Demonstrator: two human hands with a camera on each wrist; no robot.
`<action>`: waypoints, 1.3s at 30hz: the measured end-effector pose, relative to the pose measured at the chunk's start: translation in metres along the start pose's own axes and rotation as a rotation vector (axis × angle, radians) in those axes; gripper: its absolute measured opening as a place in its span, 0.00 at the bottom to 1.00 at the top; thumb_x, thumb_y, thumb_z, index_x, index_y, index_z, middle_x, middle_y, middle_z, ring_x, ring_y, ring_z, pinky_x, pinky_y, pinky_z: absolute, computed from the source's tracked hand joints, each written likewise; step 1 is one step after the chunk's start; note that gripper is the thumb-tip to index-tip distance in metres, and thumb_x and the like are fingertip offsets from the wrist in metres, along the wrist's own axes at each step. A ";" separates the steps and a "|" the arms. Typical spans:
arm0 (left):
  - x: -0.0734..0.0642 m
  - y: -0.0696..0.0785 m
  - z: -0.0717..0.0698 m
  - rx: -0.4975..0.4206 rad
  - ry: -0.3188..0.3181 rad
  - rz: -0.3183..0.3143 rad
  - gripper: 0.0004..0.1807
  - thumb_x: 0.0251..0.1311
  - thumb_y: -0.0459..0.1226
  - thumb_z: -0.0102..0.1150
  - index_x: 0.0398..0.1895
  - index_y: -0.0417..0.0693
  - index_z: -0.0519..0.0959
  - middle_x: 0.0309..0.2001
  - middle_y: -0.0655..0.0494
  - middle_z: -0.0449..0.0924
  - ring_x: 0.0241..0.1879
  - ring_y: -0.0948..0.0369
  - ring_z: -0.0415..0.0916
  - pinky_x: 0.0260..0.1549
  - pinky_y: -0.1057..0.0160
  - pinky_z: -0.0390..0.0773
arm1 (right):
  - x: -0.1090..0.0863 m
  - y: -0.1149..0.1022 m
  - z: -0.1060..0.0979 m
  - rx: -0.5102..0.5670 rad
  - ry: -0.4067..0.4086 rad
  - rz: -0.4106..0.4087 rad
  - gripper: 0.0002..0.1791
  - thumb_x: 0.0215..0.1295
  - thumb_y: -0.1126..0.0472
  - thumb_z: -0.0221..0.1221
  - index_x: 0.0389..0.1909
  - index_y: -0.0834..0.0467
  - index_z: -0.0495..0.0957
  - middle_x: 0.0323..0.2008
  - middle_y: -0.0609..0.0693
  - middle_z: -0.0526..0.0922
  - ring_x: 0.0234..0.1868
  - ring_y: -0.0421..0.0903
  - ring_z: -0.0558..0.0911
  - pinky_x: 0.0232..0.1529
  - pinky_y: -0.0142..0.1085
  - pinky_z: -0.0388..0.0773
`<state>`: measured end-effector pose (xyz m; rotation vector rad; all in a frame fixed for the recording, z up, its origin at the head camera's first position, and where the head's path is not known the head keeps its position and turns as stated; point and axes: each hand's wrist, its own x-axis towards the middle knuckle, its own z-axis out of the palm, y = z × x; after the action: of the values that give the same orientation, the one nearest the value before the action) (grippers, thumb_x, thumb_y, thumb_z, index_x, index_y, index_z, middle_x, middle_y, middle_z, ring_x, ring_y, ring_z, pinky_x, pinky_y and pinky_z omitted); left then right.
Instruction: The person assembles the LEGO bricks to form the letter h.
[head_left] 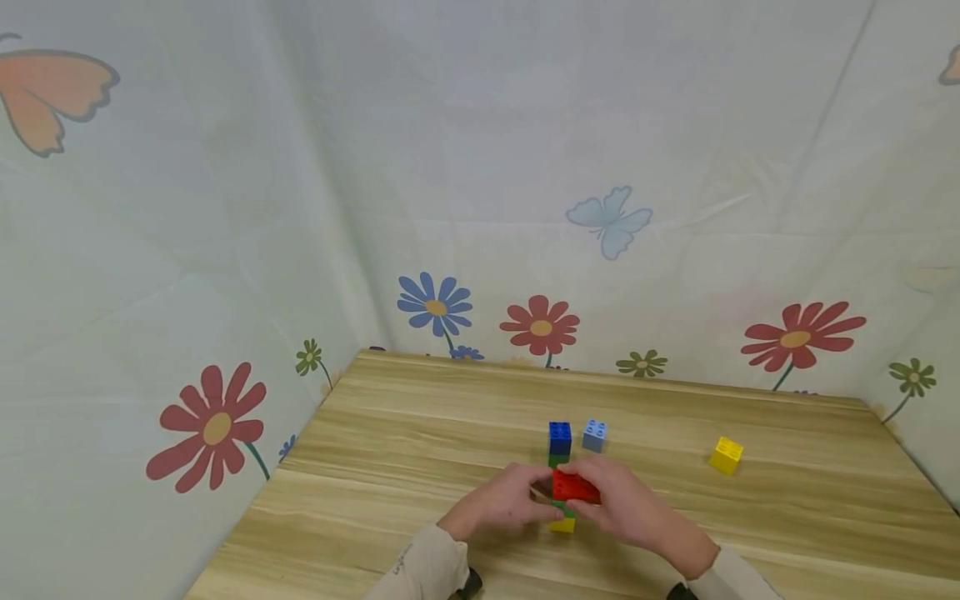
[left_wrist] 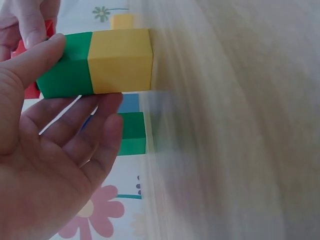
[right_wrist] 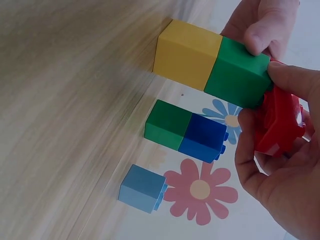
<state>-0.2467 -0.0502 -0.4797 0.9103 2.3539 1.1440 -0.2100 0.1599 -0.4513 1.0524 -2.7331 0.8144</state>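
In front of me a green brick (left_wrist: 65,75) sits on a yellow brick (left_wrist: 121,61), which stands on the table. My left hand (head_left: 510,497) pinches the green brick, thumb on one side and fingers on the other. A long red brick (right_wrist: 281,122) is in my right hand (head_left: 626,506), gripped between thumb and fingers. It lies right at the top of the green brick, its studs facing up and its length reaching out to the right. The fingers partly cover both bricks.
Just behind stands a dark blue brick (head_left: 559,437) stacked on a second green brick (right_wrist: 168,123). A light blue brick (head_left: 594,435) is beside that pair, and another yellow brick (head_left: 726,455) lies farther right on the wooden table (head_left: 420,417). A flowered cloth (head_left: 480,167) hangs behind.
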 end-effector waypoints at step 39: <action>0.001 -0.008 -0.005 0.003 0.080 -0.020 0.13 0.53 0.45 0.68 0.43 0.59 0.82 0.38 0.72 0.81 0.40 0.72 0.76 0.43 0.68 0.75 | 0.009 0.007 -0.002 0.021 -0.070 0.012 0.22 0.61 0.56 0.63 0.56 0.56 0.76 0.45 0.44 0.78 0.37 0.38 0.74 0.37 0.31 0.76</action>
<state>-0.2535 -0.0563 -0.4828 0.8546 2.4236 1.1902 -0.2218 0.1597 -0.4503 1.0892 -2.7975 0.8248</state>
